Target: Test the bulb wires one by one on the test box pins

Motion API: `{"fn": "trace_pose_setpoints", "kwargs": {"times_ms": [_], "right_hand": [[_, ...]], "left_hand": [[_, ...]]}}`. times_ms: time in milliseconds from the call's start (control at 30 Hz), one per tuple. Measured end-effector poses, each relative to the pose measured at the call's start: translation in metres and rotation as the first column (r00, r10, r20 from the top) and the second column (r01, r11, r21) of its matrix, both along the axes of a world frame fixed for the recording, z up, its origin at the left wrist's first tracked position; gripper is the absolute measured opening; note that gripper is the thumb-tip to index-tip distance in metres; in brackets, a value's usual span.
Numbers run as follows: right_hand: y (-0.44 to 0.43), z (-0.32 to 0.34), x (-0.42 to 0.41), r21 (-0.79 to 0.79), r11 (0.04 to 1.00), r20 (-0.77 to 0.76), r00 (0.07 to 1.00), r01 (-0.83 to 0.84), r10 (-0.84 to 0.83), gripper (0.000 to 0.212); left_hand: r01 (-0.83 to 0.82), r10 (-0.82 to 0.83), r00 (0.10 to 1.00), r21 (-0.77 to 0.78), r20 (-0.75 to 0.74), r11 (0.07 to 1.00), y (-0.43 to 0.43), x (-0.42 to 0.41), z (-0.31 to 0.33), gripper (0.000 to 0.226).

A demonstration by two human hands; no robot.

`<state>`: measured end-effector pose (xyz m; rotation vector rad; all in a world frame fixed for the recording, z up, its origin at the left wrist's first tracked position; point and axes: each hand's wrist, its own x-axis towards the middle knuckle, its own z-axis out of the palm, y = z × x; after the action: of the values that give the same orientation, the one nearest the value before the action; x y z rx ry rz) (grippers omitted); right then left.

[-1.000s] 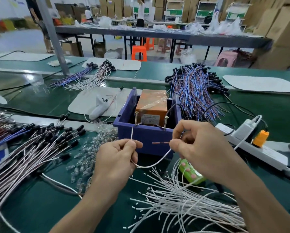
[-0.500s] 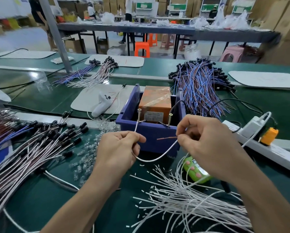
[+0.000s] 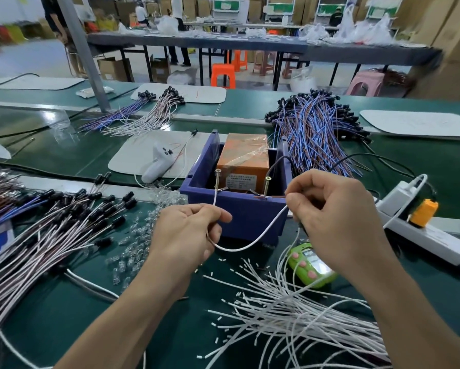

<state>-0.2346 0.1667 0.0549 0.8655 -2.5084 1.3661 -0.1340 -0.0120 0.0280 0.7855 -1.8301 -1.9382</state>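
Observation:
A blue bin [image 3: 239, 209] holds an orange test box [image 3: 243, 158] with two upright screw pins, the left pin [image 3: 217, 178] and the right pin [image 3: 266, 186]. My left hand [image 3: 186, 233] pinches a white wire [image 3: 250, 242] whose upper end reaches the base of the left pin. My right hand [image 3: 332, 217] pinches the wire's other part and a brown lead [image 3: 270, 197] whose tip touches the right pin's base. The white wire sags in a loop between my hands. Any bulb is hidden inside my right hand.
Loose white wires [image 3: 290, 310] lie at the front right, beside a green counter [image 3: 312, 265]. Black-capped wire bundles [image 3: 50, 230] and clear bulbs [image 3: 141, 235] are on the left. A blue and brown wire pile [image 3: 316, 134] lies behind the bin, a power strip [image 3: 420, 227] on the right.
Both hands rose and moved forward toward the bin. The white wire end and the brown lead, held short of the pins before, now reach the two pins' bases.

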Motion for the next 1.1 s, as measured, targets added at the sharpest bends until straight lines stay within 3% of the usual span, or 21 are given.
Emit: {"fn": "trace_pose_setpoints", "kwargs": {"times_ms": [867,1100], "right_hand": [[-0.013,-0.014,0.007,-0.052,0.992,-0.068,0.991,0.114,-0.118,0.015],[-0.002,0.012,0.007,0.13,0.991,0.003,1.0,-0.019,0.019,0.017]], "left_hand": [[0.038,-0.038,0.998,0.004,-0.041,0.999,-0.004,0.0,-0.002,0.037],[-0.044,0.049,0.99,0.041,-0.135,0.998,0.001,0.005,0.003,0.043]]}}
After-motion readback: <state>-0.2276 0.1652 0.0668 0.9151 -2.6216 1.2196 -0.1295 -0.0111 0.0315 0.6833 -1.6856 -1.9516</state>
